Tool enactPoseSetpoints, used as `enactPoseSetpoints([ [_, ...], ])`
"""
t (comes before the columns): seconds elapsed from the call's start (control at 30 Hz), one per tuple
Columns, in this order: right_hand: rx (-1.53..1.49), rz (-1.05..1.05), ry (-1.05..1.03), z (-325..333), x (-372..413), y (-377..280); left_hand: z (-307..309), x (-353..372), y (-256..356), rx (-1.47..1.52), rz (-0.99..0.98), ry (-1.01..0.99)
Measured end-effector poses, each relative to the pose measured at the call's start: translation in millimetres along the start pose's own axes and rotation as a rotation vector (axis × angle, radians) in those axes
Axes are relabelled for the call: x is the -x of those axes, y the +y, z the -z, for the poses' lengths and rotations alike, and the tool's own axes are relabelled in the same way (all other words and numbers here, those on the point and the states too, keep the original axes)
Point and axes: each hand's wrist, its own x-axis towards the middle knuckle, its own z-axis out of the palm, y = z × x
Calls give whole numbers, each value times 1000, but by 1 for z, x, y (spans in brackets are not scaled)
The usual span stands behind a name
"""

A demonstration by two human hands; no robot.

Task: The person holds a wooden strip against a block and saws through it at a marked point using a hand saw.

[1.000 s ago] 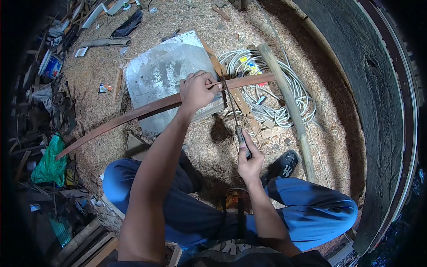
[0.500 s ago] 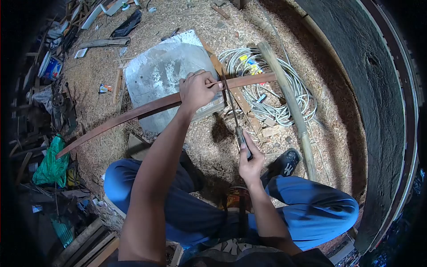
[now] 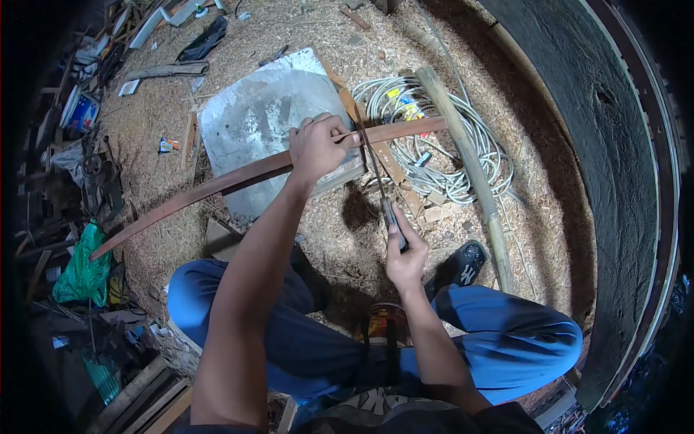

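Across a grey metal-topped block (image 3: 264, 108) lies a long reddish wooden strip (image 3: 210, 188). My left hand (image 3: 318, 147) grips the strip near the block's right side, with its fingers wrapped over it. A thin saw (image 3: 374, 160) crosses the strip just right of those fingertips, its blade pointing away from me. The saw's dark handle is held in my right hand (image 3: 407, 253), below the strip. The strip's right end meets a round wooden pole (image 3: 470, 163).
A coil of grey cable (image 3: 499, 163) lies beneath the pole on sawdust-covered ground. A green plastic bag (image 3: 83, 267) and scrap wood are at the left. A dark curved wall (image 3: 614, 181) rises at the right. A tin can (image 3: 383, 323) stands between my legs.
My right hand and the saw have shifted slightly up and to the left. My left hand still holds the strip, with only a small shift of the whole view.
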Motion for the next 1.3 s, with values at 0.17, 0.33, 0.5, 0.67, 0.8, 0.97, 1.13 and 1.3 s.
enactPoseSetpoints([
  [0.17, -26, -60, -20, 5, 11, -2, 2, 0, 0, 35, 15, -16],
  [0.33, -22, -3, 1, -2, -6, 0, 1, 1, 2, 42, 23, -21],
  [0.5, -28, -16, -8, 4, 8, -4, 2, 0, 0, 40, 7, -4],
  [0.67, 12, -74, -25, 1, 2, 1, 1, 0, 1, 43, 36, -19],
  [0.8, 15, 9, 12, 5, 9, -2, 2, -1, 2, 38, 23, -19],
  [0.97, -24, -69, -22, 1, -1, 1, 0, 0, 0, 42, 12, -3],
  [1.13, -53, -91, -20, 4, 12, -8, 1, 0, 0, 43, 3, 8],
  [1.3, 15, -52, -7, -3, -7, -3, 0, 2, 1, 12, 1, 12],
])
